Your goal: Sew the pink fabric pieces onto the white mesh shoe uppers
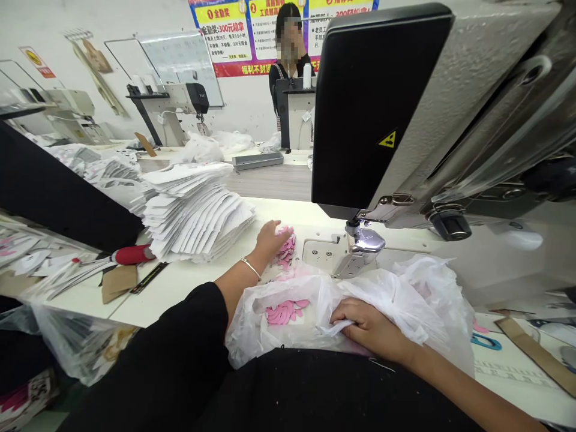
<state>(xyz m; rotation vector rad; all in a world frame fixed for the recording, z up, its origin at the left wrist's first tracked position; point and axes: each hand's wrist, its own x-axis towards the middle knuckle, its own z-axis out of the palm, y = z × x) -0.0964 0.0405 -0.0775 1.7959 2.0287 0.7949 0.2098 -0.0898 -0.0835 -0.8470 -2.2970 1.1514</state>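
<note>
My left hand [270, 239], a bracelet at its wrist, is at a small heap of pink cut pieces [286, 257] on the white sewing table. Its thumb and a fingertip show apart, touching the heap's far end; the other fingers are mostly hidden. My right hand [366, 327] is closed on the rim of a white translucent plastic bag [396, 288] in front of me. Inside the bag's mouth lie more pink pieces [285, 312]. Just beyond the bag is the lit needle area of a sewing machine [366, 240], its black head [378, 108] rising above.
Left of my hand leans a tall stack of white cut pieces [193, 216]. A red-handled tool [132, 255] and brown card [119, 282] lie farther left. Blue scissors handles [486, 341] are at the right. Behind the opposite machine [299, 114] stands a person [275, 90].
</note>
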